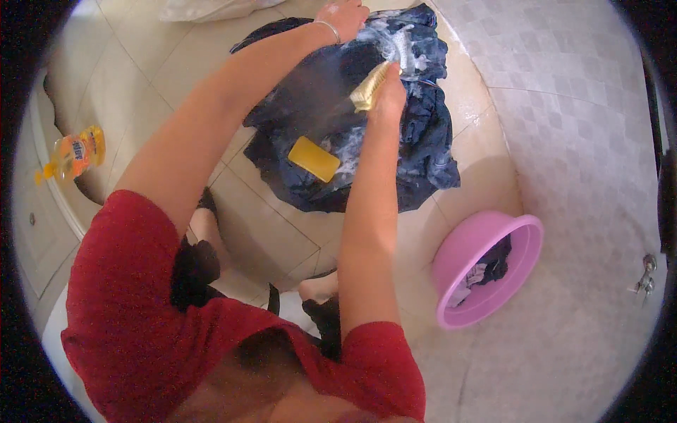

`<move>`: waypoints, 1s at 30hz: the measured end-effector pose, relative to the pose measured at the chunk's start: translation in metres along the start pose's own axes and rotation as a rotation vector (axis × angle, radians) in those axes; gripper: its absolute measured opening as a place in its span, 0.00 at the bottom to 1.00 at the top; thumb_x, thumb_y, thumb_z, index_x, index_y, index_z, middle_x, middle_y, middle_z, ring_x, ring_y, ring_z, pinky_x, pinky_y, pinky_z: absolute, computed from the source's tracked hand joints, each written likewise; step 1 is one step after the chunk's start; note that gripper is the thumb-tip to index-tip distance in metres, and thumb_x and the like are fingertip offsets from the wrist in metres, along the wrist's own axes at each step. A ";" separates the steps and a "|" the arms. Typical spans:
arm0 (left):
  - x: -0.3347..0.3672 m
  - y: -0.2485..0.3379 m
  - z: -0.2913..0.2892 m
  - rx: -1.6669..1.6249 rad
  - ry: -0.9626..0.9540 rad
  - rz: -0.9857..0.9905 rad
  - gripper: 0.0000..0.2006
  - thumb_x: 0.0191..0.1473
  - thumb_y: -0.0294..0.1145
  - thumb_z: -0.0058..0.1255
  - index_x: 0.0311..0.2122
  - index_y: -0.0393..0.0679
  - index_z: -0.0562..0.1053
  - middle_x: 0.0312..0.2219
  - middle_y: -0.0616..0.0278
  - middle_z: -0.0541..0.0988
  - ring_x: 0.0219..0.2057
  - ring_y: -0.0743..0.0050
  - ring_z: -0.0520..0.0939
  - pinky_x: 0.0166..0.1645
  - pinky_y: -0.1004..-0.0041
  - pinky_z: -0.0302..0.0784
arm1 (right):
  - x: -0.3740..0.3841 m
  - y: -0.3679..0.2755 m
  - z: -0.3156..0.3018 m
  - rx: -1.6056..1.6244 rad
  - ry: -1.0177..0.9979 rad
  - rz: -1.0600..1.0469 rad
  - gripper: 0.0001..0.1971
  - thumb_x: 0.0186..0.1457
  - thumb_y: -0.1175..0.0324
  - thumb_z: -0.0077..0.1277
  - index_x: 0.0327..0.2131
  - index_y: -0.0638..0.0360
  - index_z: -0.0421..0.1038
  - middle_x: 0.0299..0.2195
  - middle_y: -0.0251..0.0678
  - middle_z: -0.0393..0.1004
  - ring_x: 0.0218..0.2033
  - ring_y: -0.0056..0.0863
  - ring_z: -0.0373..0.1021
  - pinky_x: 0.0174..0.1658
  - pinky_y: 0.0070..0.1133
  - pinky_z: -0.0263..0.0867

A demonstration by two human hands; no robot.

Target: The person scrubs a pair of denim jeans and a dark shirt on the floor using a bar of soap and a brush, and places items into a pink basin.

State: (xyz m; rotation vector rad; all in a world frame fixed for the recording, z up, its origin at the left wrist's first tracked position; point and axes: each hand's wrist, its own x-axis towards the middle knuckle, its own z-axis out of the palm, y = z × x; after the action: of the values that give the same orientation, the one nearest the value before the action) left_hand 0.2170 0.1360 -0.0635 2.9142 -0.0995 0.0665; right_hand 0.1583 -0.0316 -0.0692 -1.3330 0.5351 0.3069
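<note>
Gripping brush [367, 92] in right hand [391, 95], foamy cloth [303, 102] below those fingers, left hand [343, 17] at far edge, can't tell its finger spread, soap [314, 159] nearside of right fingers

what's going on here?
A person's right hand grips a pale yellow brush over a dark cloth spread on the tiled floor. The left hand is at the cloth's far edge; its fingers are too unclear to say whether they grip it. White suds streak the cloth, and a yellow bar lies on it. A pink basin with clothes inside is at the right.
</note>
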 end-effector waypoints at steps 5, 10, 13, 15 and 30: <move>-0.018 -0.025 -0.013 -0.556 0.132 -0.043 0.10 0.46 0.36 0.44 0.31 0.41 0.69 0.27 0.49 0.73 0.31 0.55 0.74 0.34 0.63 0.67 | -0.068 -0.024 -0.021 0.147 -0.178 0.090 0.19 0.55 0.53 0.39 0.37 0.61 0.66 0.28 0.34 0.70 0.26 0.23 0.67 0.30 0.22 0.64; -0.097 -0.084 -0.029 -0.274 -0.174 -0.148 0.10 0.47 0.36 0.46 0.33 0.42 0.68 0.30 0.54 0.71 0.35 0.54 0.72 0.38 0.62 0.68 | -0.103 0.014 -0.041 -0.062 -0.262 0.320 0.22 0.53 0.51 0.42 0.42 0.59 0.65 0.29 0.34 0.70 0.28 0.24 0.67 0.33 0.22 0.64; -0.131 -0.052 -0.046 -0.109 -0.125 -0.053 0.19 0.44 0.36 0.49 0.44 0.44 0.66 0.41 0.54 0.68 0.46 0.55 0.69 0.48 0.62 0.66 | -0.086 0.018 -0.052 0.069 -0.252 0.370 0.22 0.51 0.52 0.44 0.42 0.60 0.66 0.31 0.35 0.70 0.29 0.25 0.67 0.33 0.24 0.65; -0.158 -0.039 -0.033 -0.175 0.137 0.352 0.21 0.43 0.37 0.49 0.45 0.44 0.65 0.43 0.54 0.68 0.49 0.57 0.66 0.52 0.61 0.61 | -0.076 -0.011 -0.030 0.118 -0.138 0.264 0.19 0.53 0.59 0.43 0.44 0.61 0.64 0.32 0.37 0.70 0.28 0.28 0.68 0.34 0.26 0.65; -0.212 0.005 -0.012 -0.414 -0.202 0.302 0.35 0.39 0.45 0.53 0.51 0.38 0.59 0.52 0.53 0.60 0.55 0.56 0.58 0.58 0.58 0.50 | 0.046 -0.016 0.039 -1.499 0.260 -1.352 0.20 0.47 0.62 0.50 0.47 0.45 0.65 0.35 0.45 0.66 0.30 0.41 0.64 0.28 0.33 0.62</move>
State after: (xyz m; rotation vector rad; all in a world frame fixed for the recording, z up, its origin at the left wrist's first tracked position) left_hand 0.0054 0.1471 -0.0623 2.4625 -0.5199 -0.1792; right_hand 0.2127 -0.0012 -0.0753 -2.8365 -0.6735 -0.7833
